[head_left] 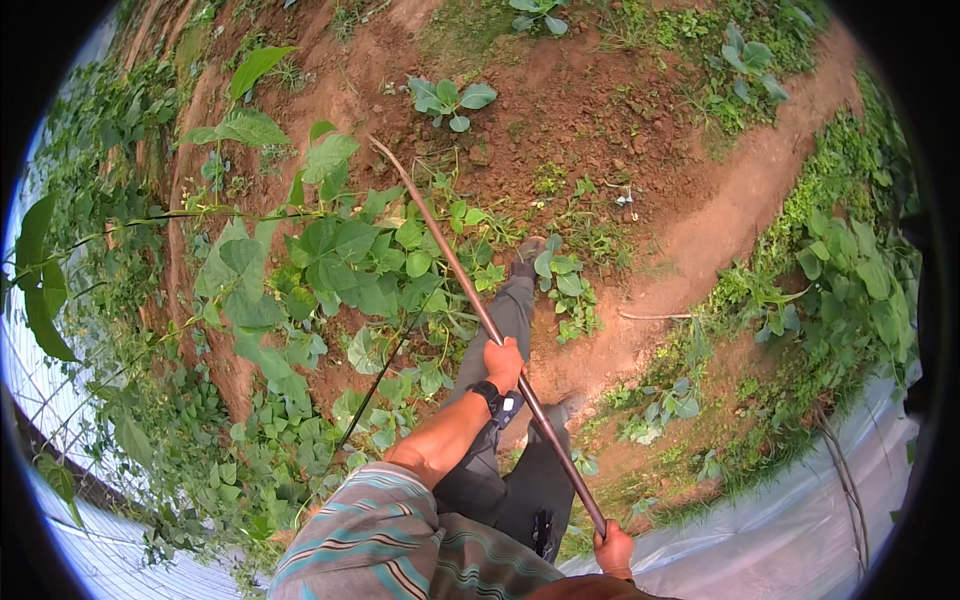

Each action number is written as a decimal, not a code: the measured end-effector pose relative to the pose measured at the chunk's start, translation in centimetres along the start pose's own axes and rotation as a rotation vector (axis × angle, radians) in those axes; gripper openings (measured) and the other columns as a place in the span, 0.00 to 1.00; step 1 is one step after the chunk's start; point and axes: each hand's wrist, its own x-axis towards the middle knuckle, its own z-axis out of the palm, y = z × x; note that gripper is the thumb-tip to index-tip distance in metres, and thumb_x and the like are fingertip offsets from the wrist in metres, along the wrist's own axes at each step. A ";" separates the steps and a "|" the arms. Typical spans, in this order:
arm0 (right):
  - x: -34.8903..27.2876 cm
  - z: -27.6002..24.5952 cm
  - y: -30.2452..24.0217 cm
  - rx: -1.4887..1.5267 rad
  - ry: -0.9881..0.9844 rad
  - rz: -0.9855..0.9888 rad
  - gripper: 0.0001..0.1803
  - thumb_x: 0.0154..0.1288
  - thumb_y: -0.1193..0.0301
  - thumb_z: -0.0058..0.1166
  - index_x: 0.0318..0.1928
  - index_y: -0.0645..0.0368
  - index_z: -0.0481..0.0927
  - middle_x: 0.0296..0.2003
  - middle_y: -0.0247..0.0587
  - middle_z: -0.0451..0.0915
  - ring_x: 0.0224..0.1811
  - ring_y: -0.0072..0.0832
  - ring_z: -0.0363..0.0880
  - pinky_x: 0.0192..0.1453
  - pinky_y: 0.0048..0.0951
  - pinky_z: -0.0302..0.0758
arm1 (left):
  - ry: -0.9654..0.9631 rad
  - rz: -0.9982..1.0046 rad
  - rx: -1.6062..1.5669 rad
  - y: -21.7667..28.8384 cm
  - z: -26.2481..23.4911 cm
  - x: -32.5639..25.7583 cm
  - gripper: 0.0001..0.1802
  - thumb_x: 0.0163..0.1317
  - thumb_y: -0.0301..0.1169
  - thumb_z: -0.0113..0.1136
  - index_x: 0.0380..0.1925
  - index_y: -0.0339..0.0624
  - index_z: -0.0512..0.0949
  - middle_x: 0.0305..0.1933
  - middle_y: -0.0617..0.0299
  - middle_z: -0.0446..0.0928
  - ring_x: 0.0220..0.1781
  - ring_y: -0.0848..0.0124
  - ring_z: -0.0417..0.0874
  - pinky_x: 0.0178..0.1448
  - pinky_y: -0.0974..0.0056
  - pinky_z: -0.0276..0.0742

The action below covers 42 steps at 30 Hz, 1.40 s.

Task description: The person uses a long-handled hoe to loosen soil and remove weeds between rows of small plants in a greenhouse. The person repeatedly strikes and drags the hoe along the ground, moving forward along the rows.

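The brown pole slants from upper left of centre to lower right; the left hand wraps its middle, the right hand grips its lower end. I'd steer it clear of that cabbage-like seedling, upper centre.

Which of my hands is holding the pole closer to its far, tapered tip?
Your left hand, gripping partway along the pole; your right hand grips it much farther back.
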 end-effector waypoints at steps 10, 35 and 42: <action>23.4 -0.1 -19.6 0.381 0.033 -0.092 0.14 0.70 0.61 0.66 0.44 0.58 0.80 0.31 0.57 0.85 0.36 0.59 0.86 0.41 0.55 0.81 | 0.098 0.662 0.320 29.5 9.1 13.0 0.16 0.72 0.36 0.60 0.35 0.31 0.74 0.29 0.45 0.82 0.27 0.51 0.86 0.33 0.48 0.81; 1.1 -4.4 -15.0 0.273 0.098 0.238 0.12 0.68 0.62 0.67 0.42 0.55 0.81 0.26 0.53 0.84 0.29 0.56 0.85 0.36 0.54 0.81 | -0.165 0.308 0.397 13.6 10.4 -0.7 0.17 0.69 0.37 0.63 0.38 0.33 0.71 0.31 0.43 0.80 0.35 0.45 0.85 0.43 0.43 0.79; 20.6 -8.1 -23.9 0.458 0.135 0.082 0.15 0.68 0.62 0.69 0.47 0.57 0.82 0.33 0.57 0.85 0.37 0.57 0.86 0.42 0.52 0.82 | -0.090 0.666 0.388 33.7 18.4 8.5 0.17 0.70 0.37 0.62 0.40 0.30 0.73 0.34 0.42 0.82 0.37 0.47 0.87 0.43 0.45 0.80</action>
